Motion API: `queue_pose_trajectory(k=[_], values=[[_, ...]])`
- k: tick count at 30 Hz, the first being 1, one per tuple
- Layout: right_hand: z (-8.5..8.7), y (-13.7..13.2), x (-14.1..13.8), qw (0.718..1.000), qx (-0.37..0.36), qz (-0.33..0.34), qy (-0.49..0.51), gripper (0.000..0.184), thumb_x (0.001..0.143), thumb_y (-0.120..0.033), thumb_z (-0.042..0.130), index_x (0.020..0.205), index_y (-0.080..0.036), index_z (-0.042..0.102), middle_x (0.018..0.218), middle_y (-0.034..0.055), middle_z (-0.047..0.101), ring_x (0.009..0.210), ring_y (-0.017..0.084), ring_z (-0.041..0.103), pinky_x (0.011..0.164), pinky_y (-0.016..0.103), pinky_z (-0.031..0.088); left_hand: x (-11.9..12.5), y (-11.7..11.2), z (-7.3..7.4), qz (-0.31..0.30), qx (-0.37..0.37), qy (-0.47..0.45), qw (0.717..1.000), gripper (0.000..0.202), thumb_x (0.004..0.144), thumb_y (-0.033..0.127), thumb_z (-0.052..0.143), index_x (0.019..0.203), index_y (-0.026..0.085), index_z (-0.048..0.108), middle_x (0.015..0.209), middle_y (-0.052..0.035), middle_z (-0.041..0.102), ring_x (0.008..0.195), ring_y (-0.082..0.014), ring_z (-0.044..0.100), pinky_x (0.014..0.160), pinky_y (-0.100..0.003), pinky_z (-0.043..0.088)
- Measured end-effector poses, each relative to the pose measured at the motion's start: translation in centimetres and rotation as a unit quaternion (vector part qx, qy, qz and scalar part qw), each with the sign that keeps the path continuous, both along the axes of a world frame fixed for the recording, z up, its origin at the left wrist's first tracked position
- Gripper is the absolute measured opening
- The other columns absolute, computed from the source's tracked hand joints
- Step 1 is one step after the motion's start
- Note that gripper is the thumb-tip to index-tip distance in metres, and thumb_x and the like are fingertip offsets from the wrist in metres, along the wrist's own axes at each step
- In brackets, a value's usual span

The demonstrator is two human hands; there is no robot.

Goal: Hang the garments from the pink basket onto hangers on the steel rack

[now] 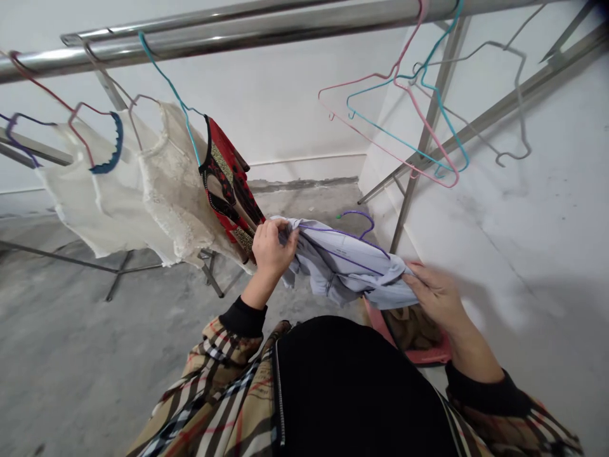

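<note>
Between my hands stretches a light grey-blue garment [352, 254], with a purple hanger [364, 219] inside it and its hook sticking up. My left hand [273, 247] pinches the garment at its left end, near the hanger's left shoulder. At the other end, my right hand [435, 292] grips the cloth, thumb on top. Close behind my left hand hangs a red and black patterned garment [228, 184] on a turquoise hanger [169, 86].
A metal rail [266, 35] runs across the top. White garments [114, 197] hang at the left. A pink hanger [364, 79], a blue hanger [447, 108] and a grey hanger [521, 101] are at the right. Below, a pink basin [431, 355] holds brownish cloth.
</note>
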State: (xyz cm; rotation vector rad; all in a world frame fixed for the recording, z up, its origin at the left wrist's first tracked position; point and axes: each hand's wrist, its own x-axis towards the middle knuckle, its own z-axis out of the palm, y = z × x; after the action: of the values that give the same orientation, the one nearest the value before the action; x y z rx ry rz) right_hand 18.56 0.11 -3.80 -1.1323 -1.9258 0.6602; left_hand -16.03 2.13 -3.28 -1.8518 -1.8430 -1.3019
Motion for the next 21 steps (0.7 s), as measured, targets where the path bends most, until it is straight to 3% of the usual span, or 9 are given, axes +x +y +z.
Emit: queue_pose_trajectory(k=[3, 8, 11, 13, 15, 16, 18, 21], values=[[-0.1, -0.2, -0.1, 1.0, 0.002, 0.012, -0.007, 0.027, 0.087, -0.038, 0.06, 0.102, -0.022, 0.075, 0.091, 0.0031, 0.076, 0.077, 0.021, 0.073, 0.07, 0.028, 0.059, 0.1, 0.5, 0.5, 0.002, -0.011, -0.018, 1.0, 0.007, 0.084, 0.025, 0.059, 0.085, 0.018, 0.06, 0.076, -0.0023, 0.063, 0.075, -0.0175, 0.059, 0.076, -0.031, 0.046], [-0.5, -0.4, 0.1, 0.999, -0.01, 0.016, -0.026, 0.029, 0.089, -0.037, 0.058, 0.104, -0.019, 0.074, 0.094, 0.005, 0.076, 0.083, 0.023, 0.073, 0.077, 0.032, 0.058, 0.9, -0.9, 2.2, -0.098, 0.013, -0.098, 0.99, 0.009, 0.085, 0.026, 0.058, 0.088, 0.018, 0.061, 0.077, -0.0007, 0.065, 0.07, -0.013, 0.061, 0.069, -0.026, 0.048], [-0.4, -0.5, 0.1, 1.0, -0.002, -0.013, -0.026, 0.031, 0.09, -0.036, 0.055, 0.106, -0.018, 0.074, 0.096, 0.0062, 0.076, 0.084, 0.023, 0.072, 0.077, 0.032, 0.058, 1.6, -2.0, 2.7, -0.182, 0.02, -0.077, 0.98, 0.007, 0.085, 0.026, 0.059, 0.087, 0.019, 0.06, 0.078, -0.0008, 0.066, 0.072, -0.013, 0.062, 0.071, -0.025, 0.048], [-0.2, -0.5, -0.1, 0.999, 0.004, -0.033, -0.02, 0.031, 0.091, -0.037, 0.054, 0.107, -0.019, 0.073, 0.096, 0.006, 0.076, 0.083, 0.022, 0.072, 0.075, 0.031, 0.057, 2.0, -2.3, 2.3, -0.25, -0.008, -0.038, 0.967, 0.004, 0.085, 0.023, 0.059, 0.085, 0.019, 0.06, 0.077, -0.0009, 0.066, 0.072, -0.013, 0.061, 0.07, -0.025, 0.048], [0.0, -0.5, -0.5, 0.999, 0.0, -0.036, -0.016, 0.031, 0.091, -0.038, 0.054, 0.106, -0.019, 0.073, 0.094, 0.0056, 0.076, 0.082, 0.021, 0.072, 0.074, 0.03, 0.057, 2.1, -2.1, 1.7, -0.28, -0.049, 0.007, 0.959, 0.003, 0.086, 0.02, 0.057, 0.083, 0.02, 0.059, 0.073, -0.0005, 0.064, 0.07, -0.0132, 0.06, 0.069, -0.025, 0.047], [0.1, -0.5, -0.7, 0.999, -0.006, -0.031, -0.016, 0.031, 0.091, -0.038, 0.054, 0.105, -0.019, 0.073, 0.093, 0.0053, 0.076, 0.081, 0.021, 0.071, 0.074, 0.029, 0.056, 2.0, -1.9, 1.3, -0.265, -0.056, 0.021, 0.962, 0.004, 0.086, 0.021, 0.057, 0.083, 0.02, 0.059, 0.073, -0.0009, 0.064, 0.071, -0.0139, 0.059, 0.069, -0.026, 0.047], [0.4, -0.4, -1.2, 1.0, -0.013, -0.021, -0.019, 0.03, 0.091, -0.039, 0.055, 0.104, -0.018, 0.073, 0.091, 0.0046, 0.075, 0.079, 0.019, 0.07, 0.071, 0.027, 0.055, 1.5, -1.4, 0.7, -0.181, -0.032, 0.029, 0.983, 0.009, 0.085, 0.027, 0.061, 0.089, 0.019, 0.061, 0.085, -0.005, 0.066, 0.083, -0.0176, 0.061, 0.077, -0.03, 0.048], [0.8, -0.4, -1.6, 0.999, -0.015, -0.006, -0.032, 0.031, 0.091, -0.039, 0.054, 0.104, -0.019, 0.073, 0.086, 0.0027, 0.074, 0.071, 0.016, 0.068, 0.065, 0.024, 0.053, 0.1, -0.5, 0.3, -0.084, 0.013, 0.064, 0.994, 0.036, 0.082, 0.041, 0.067, 0.11, 0.019, 0.063, 0.112, -0.0126, 0.064, 0.107, -0.0255, 0.056, 0.093, -0.04, 0.043]])
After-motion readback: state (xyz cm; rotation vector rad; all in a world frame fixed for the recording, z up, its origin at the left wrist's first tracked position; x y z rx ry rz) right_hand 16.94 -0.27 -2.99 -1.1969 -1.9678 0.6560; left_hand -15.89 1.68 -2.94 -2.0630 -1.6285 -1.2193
